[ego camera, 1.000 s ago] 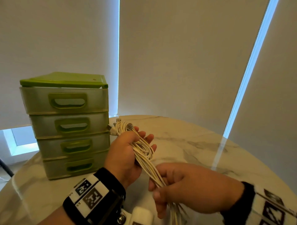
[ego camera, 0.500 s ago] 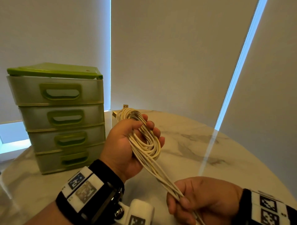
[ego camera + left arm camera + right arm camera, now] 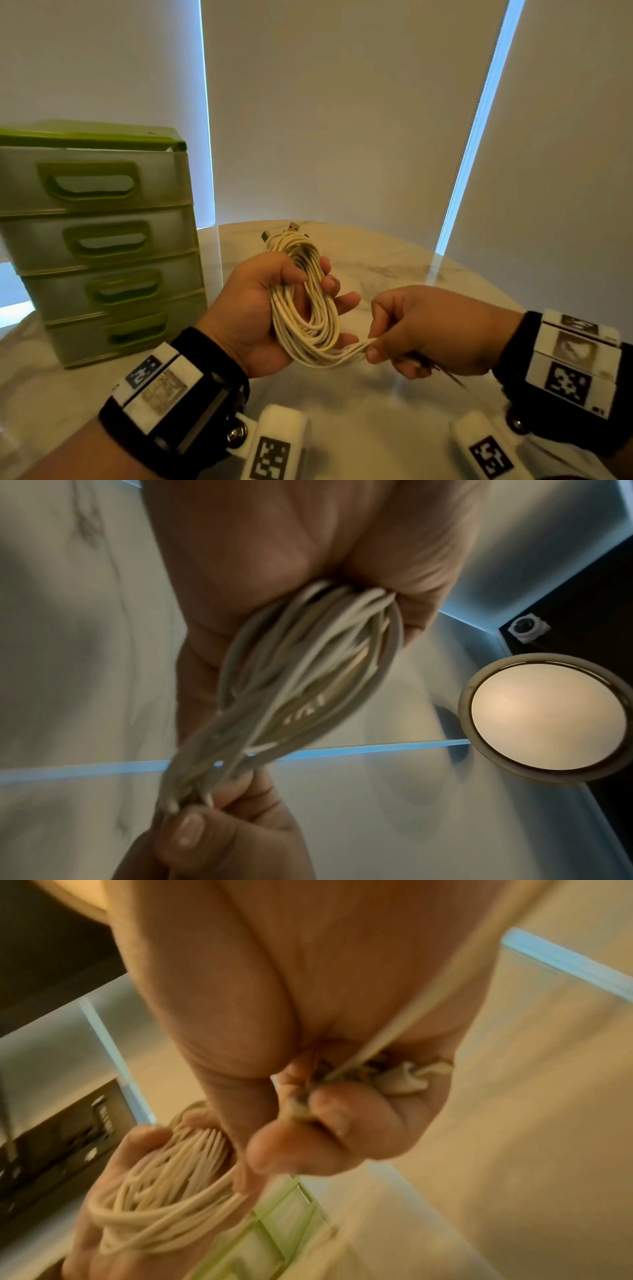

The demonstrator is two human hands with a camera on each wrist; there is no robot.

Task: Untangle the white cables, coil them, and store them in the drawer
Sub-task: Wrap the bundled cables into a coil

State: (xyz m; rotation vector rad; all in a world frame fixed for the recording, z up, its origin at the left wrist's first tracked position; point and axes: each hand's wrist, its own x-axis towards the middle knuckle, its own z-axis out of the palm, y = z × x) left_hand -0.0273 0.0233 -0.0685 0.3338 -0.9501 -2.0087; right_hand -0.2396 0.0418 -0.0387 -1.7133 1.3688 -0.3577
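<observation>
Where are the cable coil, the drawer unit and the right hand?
cable coil [image 3: 308, 318], head view, strands at the loop's lower left.
drawer unit [image 3: 102, 240], head view, second drawer's front.
right hand [image 3: 431, 329], head view, back of the hand.

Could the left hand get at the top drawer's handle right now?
Probably not yet: the left hand grips the coiled cables, so it has no free fingers. The path to the top drawer itself looks clear.

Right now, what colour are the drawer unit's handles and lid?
Green, on translucent grey-white drawers: the drawer unit shows it best in the head view.
</observation>
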